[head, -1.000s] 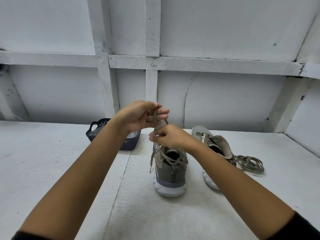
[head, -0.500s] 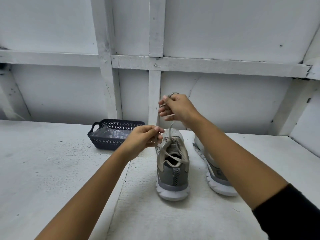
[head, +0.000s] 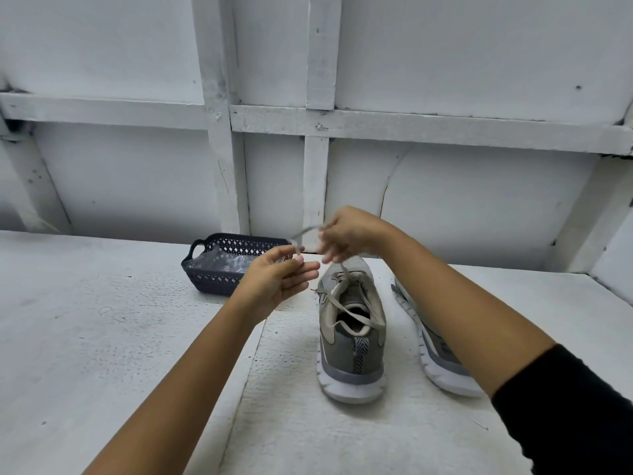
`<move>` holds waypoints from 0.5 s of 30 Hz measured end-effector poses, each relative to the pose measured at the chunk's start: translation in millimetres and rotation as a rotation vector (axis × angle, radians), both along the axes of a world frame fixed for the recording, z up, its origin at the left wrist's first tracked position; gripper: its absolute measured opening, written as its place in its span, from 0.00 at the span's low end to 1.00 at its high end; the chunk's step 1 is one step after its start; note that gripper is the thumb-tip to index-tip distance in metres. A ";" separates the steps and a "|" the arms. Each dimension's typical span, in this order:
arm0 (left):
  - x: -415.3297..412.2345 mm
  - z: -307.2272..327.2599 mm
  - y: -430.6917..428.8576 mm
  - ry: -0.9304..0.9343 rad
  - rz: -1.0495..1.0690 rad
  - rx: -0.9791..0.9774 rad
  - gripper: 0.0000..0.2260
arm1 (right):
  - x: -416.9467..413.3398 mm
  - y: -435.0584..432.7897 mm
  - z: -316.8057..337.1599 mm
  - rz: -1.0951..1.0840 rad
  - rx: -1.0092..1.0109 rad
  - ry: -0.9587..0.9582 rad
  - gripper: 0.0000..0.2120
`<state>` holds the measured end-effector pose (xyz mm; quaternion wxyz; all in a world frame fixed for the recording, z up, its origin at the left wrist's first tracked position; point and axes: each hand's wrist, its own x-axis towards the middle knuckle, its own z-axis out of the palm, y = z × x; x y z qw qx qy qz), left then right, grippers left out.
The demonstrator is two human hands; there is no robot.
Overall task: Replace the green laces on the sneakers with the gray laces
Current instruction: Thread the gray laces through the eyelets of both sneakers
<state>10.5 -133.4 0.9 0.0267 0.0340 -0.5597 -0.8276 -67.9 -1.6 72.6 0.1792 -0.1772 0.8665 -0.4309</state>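
Observation:
A gray sneaker point(head: 351, 351) stands heel toward me on the white table, with a gray-beige lace point(head: 346, 305) loosely threaded across its opening. The lace rises from the tongue to my right hand point(head: 346, 234), which pinches it above the toe and is blurred by motion. A loop of the same lace arcs leftward to my left hand point(head: 279, 277), whose thumb and forefinger pinch it while the other fingers lie nearly straight. The second sneaker point(head: 435, 351) lies on its side to the right, mostly hidden behind my right forearm.
A dark blue perforated basket point(head: 212, 272) sits behind my left hand, near the white panelled wall point(head: 445, 207). The white table point(head: 85, 320) stretches to both sides.
My right hand has come down and toward my left hand. The left hand has loosened, its fingers now straighter. The lace forms a loop between the two hands.

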 end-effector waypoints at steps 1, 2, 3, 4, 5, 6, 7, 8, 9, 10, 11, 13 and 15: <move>-2.5 -0.9 0.9 -0.016 0.036 0.024 0.05 | 2.5 2.5 -4.8 0.011 0.127 0.074 0.11; -5.2 -2.3 1.9 -0.030 0.072 0.045 0.04 | 5.1 5.6 -9.5 0.012 0.250 0.188 0.11; -7.7 -4.0 3.1 -0.040 0.102 0.062 0.03 | 9.0 10.0 -13.9 -0.004 0.376 0.325 0.12; -10.5 -5.8 4.8 -0.048 0.122 0.072 0.03 | 13.9 15.2 -18.3 -0.034 0.497 0.451 0.14; -12.9 -7.4 6.8 -0.053 0.134 0.074 0.02 | 19.5 19.7 -22.6 -0.063 0.604 0.532 0.17; -15.7 -9.1 9.2 -0.054 0.140 0.073 0.02 | 24.4 24.4 -27.1 -0.077 0.681 0.567 0.20; -18.1 -10.4 12.3 -0.050 0.142 0.071 0.02 | 28.3 28.8 -31.9 -0.078 0.726 0.560 0.21; -19.8 -11.2 15.7 -0.043 0.144 0.060 0.02 | 30.2 32.5 -37.1 -0.072 0.740 0.523 0.22; -21.9 -11.5 19.5 -0.038 0.149 0.033 0.02 | 30.0 34.8 -42.7 -0.069 0.726 0.470 0.23; -23.6 -11.8 22.9 -0.034 0.160 -0.011 0.02 | 29.4 35.3 -48.7 -0.076 0.695 0.417 0.24; -25.9 -12.0 26.7 -0.032 0.168 -0.054 0.02 | 26.8 35.1 -54.9 -0.094 0.650 0.371 0.25; -29.8 -12.7 32.7 -0.021 0.172 -0.116 0.02 | 19.8 33.2 -66.6 -0.165 0.487 0.278 0.20; -33.7 -14.0 37.1 -0.008 0.169 -0.174 0.03 | 17.7 32.1 -72.1 -0.245 0.288 0.173 0.15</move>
